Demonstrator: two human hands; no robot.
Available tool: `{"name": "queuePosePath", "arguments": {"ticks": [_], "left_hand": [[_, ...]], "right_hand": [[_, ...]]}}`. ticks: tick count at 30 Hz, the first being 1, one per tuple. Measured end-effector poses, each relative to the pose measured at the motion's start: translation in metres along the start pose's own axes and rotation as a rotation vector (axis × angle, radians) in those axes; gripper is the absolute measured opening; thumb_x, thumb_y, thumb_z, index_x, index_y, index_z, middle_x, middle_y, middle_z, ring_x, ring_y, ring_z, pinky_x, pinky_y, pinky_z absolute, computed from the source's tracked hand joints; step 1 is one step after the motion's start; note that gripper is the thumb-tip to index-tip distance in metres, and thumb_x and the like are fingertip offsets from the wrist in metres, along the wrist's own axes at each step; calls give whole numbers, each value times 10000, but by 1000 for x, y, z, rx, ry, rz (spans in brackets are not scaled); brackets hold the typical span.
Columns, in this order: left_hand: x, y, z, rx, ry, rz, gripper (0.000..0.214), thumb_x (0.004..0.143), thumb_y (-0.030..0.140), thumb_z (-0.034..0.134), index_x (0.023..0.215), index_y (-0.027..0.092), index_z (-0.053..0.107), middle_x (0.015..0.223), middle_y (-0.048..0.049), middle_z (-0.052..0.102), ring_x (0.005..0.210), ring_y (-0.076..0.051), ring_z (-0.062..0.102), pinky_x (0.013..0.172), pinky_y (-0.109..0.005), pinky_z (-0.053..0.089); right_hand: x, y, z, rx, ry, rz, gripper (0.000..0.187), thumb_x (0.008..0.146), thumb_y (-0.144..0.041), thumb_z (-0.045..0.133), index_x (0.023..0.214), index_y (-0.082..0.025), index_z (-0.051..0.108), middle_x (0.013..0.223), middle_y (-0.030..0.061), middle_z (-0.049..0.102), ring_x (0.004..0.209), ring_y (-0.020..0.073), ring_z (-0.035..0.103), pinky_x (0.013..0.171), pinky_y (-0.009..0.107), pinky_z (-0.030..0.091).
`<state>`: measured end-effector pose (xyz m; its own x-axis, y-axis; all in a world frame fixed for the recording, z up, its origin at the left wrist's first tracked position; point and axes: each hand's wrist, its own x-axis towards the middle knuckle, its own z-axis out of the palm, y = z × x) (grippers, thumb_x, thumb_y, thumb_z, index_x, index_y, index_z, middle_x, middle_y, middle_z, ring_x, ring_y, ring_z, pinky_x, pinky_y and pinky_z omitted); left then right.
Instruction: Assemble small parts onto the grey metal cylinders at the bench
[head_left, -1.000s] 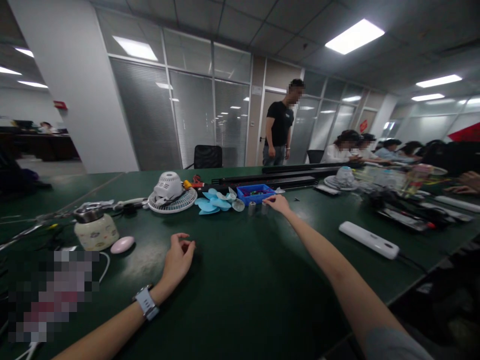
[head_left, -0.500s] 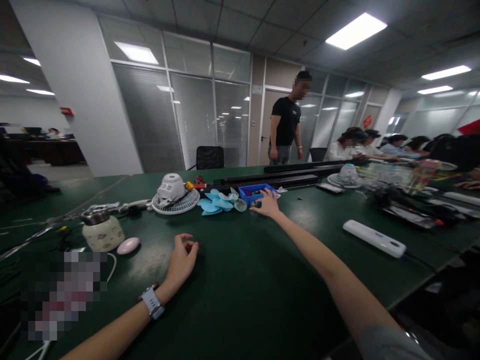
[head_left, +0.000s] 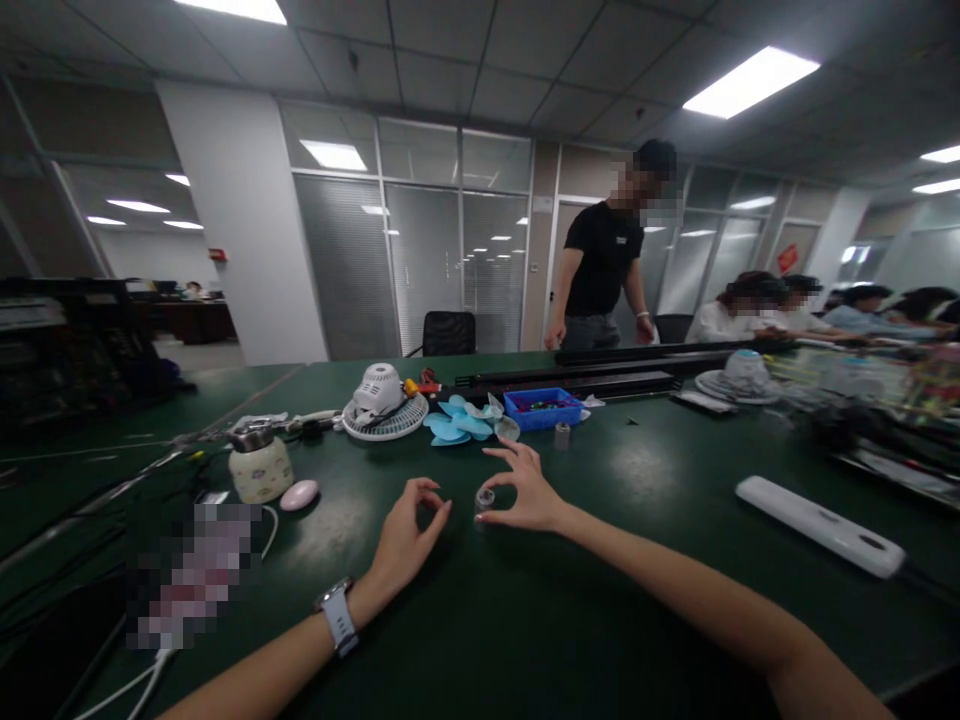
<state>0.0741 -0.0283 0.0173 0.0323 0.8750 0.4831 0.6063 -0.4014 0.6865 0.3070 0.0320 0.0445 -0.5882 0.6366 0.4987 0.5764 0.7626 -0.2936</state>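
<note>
My right hand (head_left: 521, 488) pinches a small grey cylinder (head_left: 484, 499) between thumb and forefinger, just above the green table (head_left: 570, 600). My left hand (head_left: 406, 540), with a watch on its wrist, rests on the table just left of it, fingers curled toward the thumb with nothing visible in them. A second small grey cylinder (head_left: 562, 435) stands farther back beside a blue tray (head_left: 543, 408). Light blue fan blades (head_left: 459, 423) and a white fan grille with motor (head_left: 382, 404) lie behind my hands.
A cream jar (head_left: 259, 465) and a pink oval object (head_left: 298, 494) sit at the left, with cables nearby. A white power strip (head_left: 819, 523) lies at the right. A person in a black shirt (head_left: 604, 270) stands across the table; others sit at the far right.
My right hand drew back from the blue tray toward me, carrying one small cylinder. My left hand lifted slightly and curled. The camera view tilted and shifted.
</note>
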Motion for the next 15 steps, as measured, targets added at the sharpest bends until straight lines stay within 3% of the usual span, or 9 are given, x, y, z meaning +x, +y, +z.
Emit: {"name": "queuePosePath", "arguments": {"ticks": [5, 10, 15], "left_hand": [[6, 18, 17, 42, -24, 142, 287, 857, 423, 560, 1057, 217, 548, 1183, -83, 639, 1097, -230, 608, 940, -432, 441], [18, 30, 26, -33, -24, 101, 412, 824, 432, 609, 1160, 224, 491, 960, -49, 723, 999, -244, 656, 926, -451, 438], [23, 37, 22, -31, -64, 115, 497, 773, 374, 677, 1204, 243, 466, 930, -38, 740, 1061, -264, 642, 961, -468, 406]], "right_hand": [[-6, -6, 11, 65, 49, -11, 355, 650, -507, 769, 909, -267, 731, 1333, 68, 546, 1366, 309, 310, 1082, 530, 220], [-9, -2, 17, 111, 89, 5, 318, 658, -438, 765, 917, -262, 708, 1290, 62, 578, 1344, 303, 348, 1065, 530, 260], [-8, -4, 18, 129, 89, 15, 315, 639, -437, 779, 883, -255, 701, 1264, 65, 593, 1321, 310, 381, 1053, 537, 279]]}}
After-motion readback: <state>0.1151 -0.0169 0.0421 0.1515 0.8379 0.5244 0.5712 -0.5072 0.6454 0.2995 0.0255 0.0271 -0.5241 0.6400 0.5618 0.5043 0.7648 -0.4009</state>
